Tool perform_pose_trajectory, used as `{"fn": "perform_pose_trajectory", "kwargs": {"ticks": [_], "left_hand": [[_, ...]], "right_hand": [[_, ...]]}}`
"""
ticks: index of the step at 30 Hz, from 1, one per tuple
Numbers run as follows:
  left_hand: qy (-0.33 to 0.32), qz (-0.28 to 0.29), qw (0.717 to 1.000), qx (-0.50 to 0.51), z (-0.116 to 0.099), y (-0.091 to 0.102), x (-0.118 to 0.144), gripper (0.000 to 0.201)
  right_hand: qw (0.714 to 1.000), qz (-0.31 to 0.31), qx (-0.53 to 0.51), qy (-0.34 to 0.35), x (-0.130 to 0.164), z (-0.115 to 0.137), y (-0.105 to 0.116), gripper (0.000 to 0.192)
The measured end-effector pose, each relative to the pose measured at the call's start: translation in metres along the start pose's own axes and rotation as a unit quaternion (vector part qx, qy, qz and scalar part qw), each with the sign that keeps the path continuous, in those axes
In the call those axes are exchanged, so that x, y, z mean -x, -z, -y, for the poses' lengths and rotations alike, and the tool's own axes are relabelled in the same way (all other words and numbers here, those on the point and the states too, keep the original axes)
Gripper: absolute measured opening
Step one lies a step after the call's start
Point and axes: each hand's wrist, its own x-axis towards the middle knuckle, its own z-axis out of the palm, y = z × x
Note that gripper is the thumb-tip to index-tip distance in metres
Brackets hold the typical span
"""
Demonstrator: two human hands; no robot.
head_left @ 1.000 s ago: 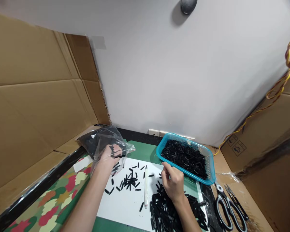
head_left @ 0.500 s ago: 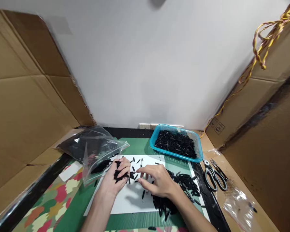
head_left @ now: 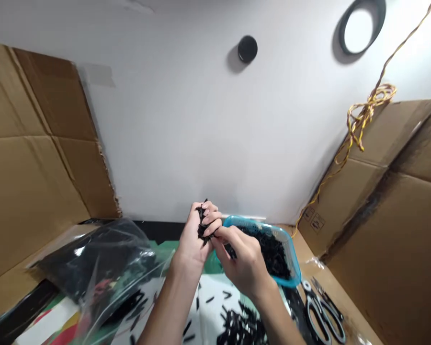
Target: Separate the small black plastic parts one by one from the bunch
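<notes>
My left hand [head_left: 196, 235] is raised above the table, closed around a bunch of small black sticks [head_left: 202, 224]. My right hand [head_left: 242, 261] is right beside it, its fingertips pinching at the bunch. Behind both hands stands a blue basket [head_left: 292, 258] filled with more black sticks. Loose black sticks [head_left: 237, 328] lie in a pile on the white sheet [head_left: 210, 292] below my hands.
A clear plastic bag [head_left: 100, 266] holding black pieces lies at the left. Scissors [head_left: 321, 314] lie at the right on the table's edge. Cardboard walls stand left and right, with a yellow twisted cable [head_left: 362, 112] hanging at the right wall.
My left hand has lifted off the white sheet with its handful of sticks. My right hand rose from the sheet to meet it. The view has tilted upward.
</notes>
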Motion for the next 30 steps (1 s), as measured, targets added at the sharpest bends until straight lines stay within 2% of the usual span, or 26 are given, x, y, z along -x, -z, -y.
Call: {"fn": "perform_pose_trajectory", "kwargs": {"ticks": [3,6,10,14,17,22,26,30], "left_hand": [[-0.010,0.022,1.000,0.019,-0.002,-0.009,-0.018,0.039],[-0.019,0.026,0.999,0.025,-0.007,-0.010,-0.034,0.048],[-0.040,0.012,0.999,0.019,-0.014,-0.005,-0.048,0.047],[-0.059,-0.004,0.998,0.012,-0.018,-0.004,-0.054,0.046],[-0.065,-0.007,0.998,0.006,-0.018,-0.008,-0.055,0.045],[-0.052,-0.011,0.999,-0.002,-0.017,-0.013,-0.053,0.047],[-0.048,-0.021,0.998,-0.021,-0.019,-0.016,-0.051,0.049],[-0.025,-0.015,0.997,-0.070,-0.018,-0.019,-0.051,0.047]], "right_hand": [[1.000,-0.016,0.019,-0.004,-0.021,-0.011,0.001,0.021],[1.000,-0.024,0.020,-0.003,-0.032,-0.026,-0.005,0.026],[0.999,-0.026,-0.007,-0.030,-0.030,-0.047,-0.024,0.029],[0.992,-0.022,-0.076,-0.102,-0.024,-0.059,-0.036,0.018],[0.983,0.004,-0.116,-0.142,-0.027,-0.058,-0.030,0.010],[0.972,0.004,-0.140,-0.186,-0.032,-0.055,-0.015,0.017],[0.964,-0.029,-0.163,-0.206,-0.030,-0.057,-0.007,0.017],[0.952,-0.104,-0.177,-0.226,-0.031,-0.061,0.003,0.011]]}}
